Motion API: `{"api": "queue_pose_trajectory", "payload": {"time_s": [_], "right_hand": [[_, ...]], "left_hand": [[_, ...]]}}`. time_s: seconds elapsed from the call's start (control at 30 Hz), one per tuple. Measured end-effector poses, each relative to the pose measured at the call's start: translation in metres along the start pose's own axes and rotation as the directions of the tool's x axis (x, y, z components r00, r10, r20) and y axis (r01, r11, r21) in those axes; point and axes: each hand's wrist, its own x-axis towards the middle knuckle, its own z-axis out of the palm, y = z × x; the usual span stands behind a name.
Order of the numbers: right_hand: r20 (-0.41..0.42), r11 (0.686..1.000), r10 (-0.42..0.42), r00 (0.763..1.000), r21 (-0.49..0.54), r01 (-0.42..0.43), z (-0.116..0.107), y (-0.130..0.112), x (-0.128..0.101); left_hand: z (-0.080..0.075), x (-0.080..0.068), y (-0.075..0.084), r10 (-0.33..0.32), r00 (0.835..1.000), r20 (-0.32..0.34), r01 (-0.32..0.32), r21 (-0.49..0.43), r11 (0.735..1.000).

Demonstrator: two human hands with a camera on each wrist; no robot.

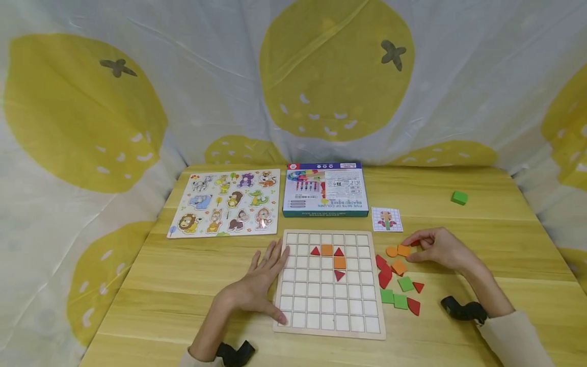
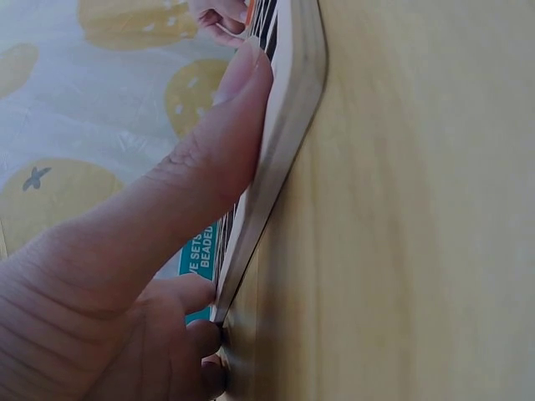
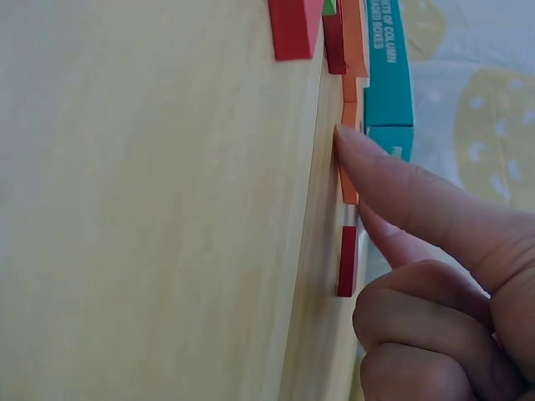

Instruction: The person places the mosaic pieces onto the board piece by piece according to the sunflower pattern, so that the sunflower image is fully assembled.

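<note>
Five pieces sit in the grid board (image 1: pixel 329 285): three red triangles, two orange squares. Left hand (image 1: pixel 257 285) lies flat, fingers straight, thumb pressed on the board's near-left edge, bracing it on the worktop (image 1: pixel 183 285). Right hand (image 1: pixel 435 247) curls over the loose pile, fingers touching an orange square tile (image 1: pixel 403 250) just right of the board; a firm pinch cannot be told. Best lift that tile clear of the neighbouring red piece (image 3: pixel 347 261), checking the pattern card (image 1: pixel 387 219), keeping the brace.

Grid board (image 1: pixel 327 326) at front centre — loose pieces (image 1: pixel 400 285) to its right, animal puzzle (image 1: pixel 227 203) and box (image 1: pixel 324 189) behind.
</note>
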Motion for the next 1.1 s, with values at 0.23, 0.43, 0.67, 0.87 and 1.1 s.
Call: {"api": "queue_pose_trajectory", "payload": {"time_s": [0.23, 0.43, 0.67, 0.87, 1.1], "right_hand": [[-0.002, 1.000, -0.017, 1.000, 0.008, 0.017, 0.002, 0.000, -0.001], [-0.032, 0.999, 0.012, 0.999, -0.037, -0.013, 0.001, -0.002, -0.002], [-0.069, 1.000, -0.029, 0.997, 0.005, 0.029, 0.010, -0.024, -0.006], [0.034, 0.995, -0.085, 0.996, 0.054, 0.083, 0.055, -0.066, -0.003], [0.128, 0.992, -0.106, 0.986, 0.083, 0.096, 0.105, -0.099, 0.010]], "left_hand": [[0.002, 0.000, -0.001, -0.002, 1.000, 0.004, 0.002, 0.009, 1.000], [0.001, 0.000, 0.000, -0.001, 1.000, -0.001, 0.001, -0.004, 1.000], [0.001, 0.000, -0.001, -0.001, 1.000, -0.003, 0.001, -0.004, 1.000], [0.001, -0.001, -0.002, -0.003, 1.000, -0.003, 0.003, 0.004, 1.000], [0.000, 0.001, -0.001, 0.003, 1.000, -0.007, -0.003, 0.000, 1.000]]}}
